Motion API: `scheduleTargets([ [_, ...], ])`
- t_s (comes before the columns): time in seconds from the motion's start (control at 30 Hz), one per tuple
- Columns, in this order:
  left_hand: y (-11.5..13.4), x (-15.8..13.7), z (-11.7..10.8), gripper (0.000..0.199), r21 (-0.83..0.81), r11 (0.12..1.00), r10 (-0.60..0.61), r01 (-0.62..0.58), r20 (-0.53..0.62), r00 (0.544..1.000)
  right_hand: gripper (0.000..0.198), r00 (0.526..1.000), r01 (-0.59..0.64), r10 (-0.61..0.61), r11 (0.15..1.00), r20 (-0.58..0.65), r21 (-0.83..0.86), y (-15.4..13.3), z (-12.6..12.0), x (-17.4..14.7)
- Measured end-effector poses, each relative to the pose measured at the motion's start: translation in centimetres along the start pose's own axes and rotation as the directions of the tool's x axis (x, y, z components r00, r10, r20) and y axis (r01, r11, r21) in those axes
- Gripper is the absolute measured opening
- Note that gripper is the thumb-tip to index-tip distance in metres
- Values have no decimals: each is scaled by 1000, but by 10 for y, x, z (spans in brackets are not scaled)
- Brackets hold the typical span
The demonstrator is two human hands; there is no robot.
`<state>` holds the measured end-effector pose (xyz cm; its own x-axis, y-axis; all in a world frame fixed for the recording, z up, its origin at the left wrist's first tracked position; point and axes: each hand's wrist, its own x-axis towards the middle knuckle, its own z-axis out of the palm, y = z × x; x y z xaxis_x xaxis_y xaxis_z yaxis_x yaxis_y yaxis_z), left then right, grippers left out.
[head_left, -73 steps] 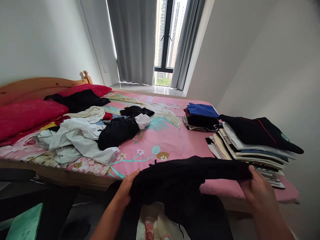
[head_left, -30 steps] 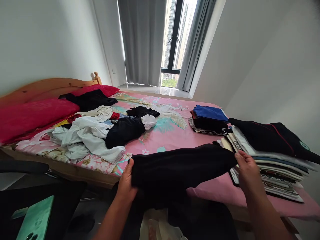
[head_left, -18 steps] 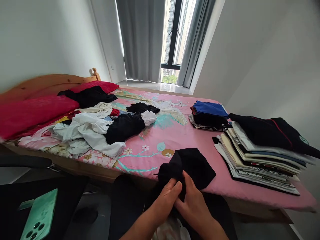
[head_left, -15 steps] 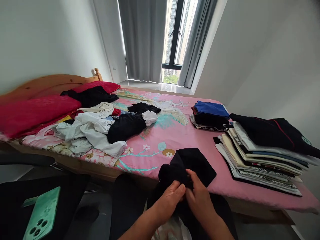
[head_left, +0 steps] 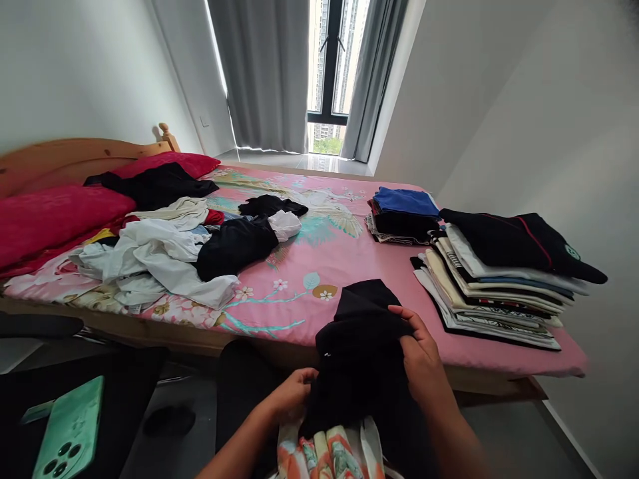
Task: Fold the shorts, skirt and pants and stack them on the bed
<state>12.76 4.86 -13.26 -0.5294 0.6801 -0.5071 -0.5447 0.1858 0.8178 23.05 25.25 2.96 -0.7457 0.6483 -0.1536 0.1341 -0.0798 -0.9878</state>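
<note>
Opened out since the earlier frame, over the near edge of the pink bed (head_left: 344, 259), the black garment (head_left: 362, 356) is held straight ahead between parted hands, its long axis pointed away from the body, its lower end lost against dark trousers (head_left: 244, 372). Its right edge is pinched by the right hand (head_left: 420, 352), nearer the far end; its lower left is touched by the left hand (head_left: 293, 394), whose grip cannot be told. A small white mark (head_left: 327, 354) is left unreadable.
</note>
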Motion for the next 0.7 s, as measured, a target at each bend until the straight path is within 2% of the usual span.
scheduleTargets([
  [0.1,-7,-1,20,39,-75,996,-33,46,166,986,48,999,21,-21,1000,-42,12,-3,-2,1],
  [0.17,-6,1,32,46,-141,989,-11,43,220,975,49,997,40,-37,999,-75,36,-3,-3,3],
  [0.27,2,1,44,43,-201,980,29,4,159,987,55,994,17,1,985,-108,172,0,-6,6],
  [0.37,29,-6,46,36,-243,970,34,-9,96,995,57,992,-7,36,973,-124,232,4,-13,12],
  [0.5,87,-29,37,35,-330,938,143,-106,91,985,51,986,45,-32,996,-166,73,6,-27,21],
  [0.57,115,-40,34,43,-316,938,183,-144,98,978,47,986,96,-101,994,-129,-47,7,-29,23],
  [0.63,136,-49,32,52,-209,962,207,-178,123,971,41,984,165,-174,971,-36,-175,6,-29,25],
  [0.7,151,-54,27,57,31,966,250,-257,142,958,37,972,235,-225,914,67,-330,1,-30,27],
])
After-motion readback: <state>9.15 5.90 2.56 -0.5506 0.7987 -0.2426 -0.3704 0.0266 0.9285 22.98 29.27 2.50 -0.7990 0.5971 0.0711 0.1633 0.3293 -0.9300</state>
